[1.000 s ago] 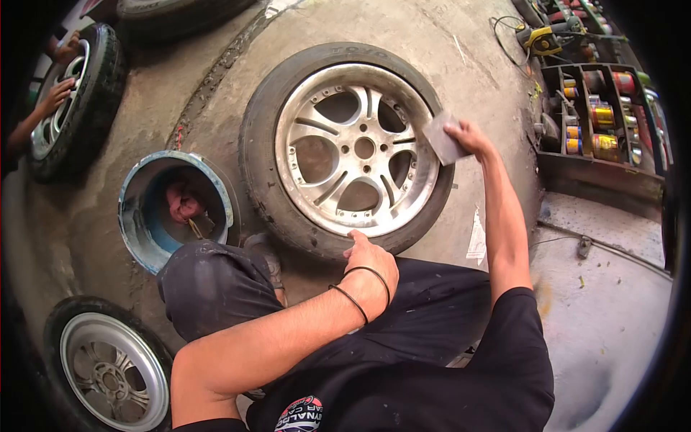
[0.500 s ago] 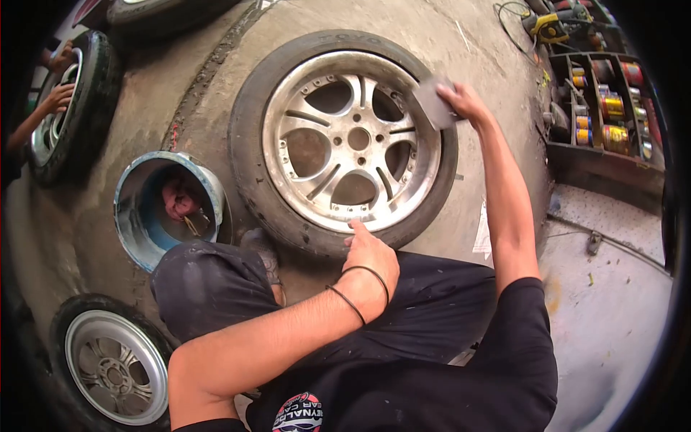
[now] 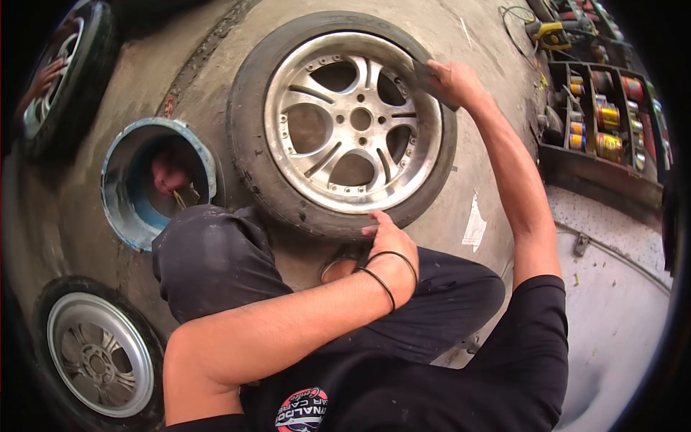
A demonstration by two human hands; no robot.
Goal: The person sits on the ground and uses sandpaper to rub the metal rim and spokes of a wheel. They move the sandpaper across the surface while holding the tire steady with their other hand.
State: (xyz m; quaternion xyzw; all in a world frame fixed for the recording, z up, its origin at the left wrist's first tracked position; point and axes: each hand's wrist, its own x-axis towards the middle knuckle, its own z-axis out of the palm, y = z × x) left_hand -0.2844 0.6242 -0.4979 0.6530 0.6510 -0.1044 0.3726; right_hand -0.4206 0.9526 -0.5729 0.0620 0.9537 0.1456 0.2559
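On stained concrete [image 3: 489, 169], between bucket [image 3: 118, 212] and boxed tins [image 3: 609, 117], a wheel [image 3: 317, 158] lies — right hand [image 3: 459, 83] pinching a dark sheet [image 3: 434, 89] at its edge, left hand [image 3: 392, 243] loosely open.

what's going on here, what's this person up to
The person sits low beside a tyred wheel lying flat on the floor. Their right hand holds a thin, dark sheet at the rim's upper right edge. The left hand holds nothing, its fingers at the tyre's near side. A blue-edged bucket with a pink cloth inside is to the left. Beyond it, someone else's hand is at another wheel.
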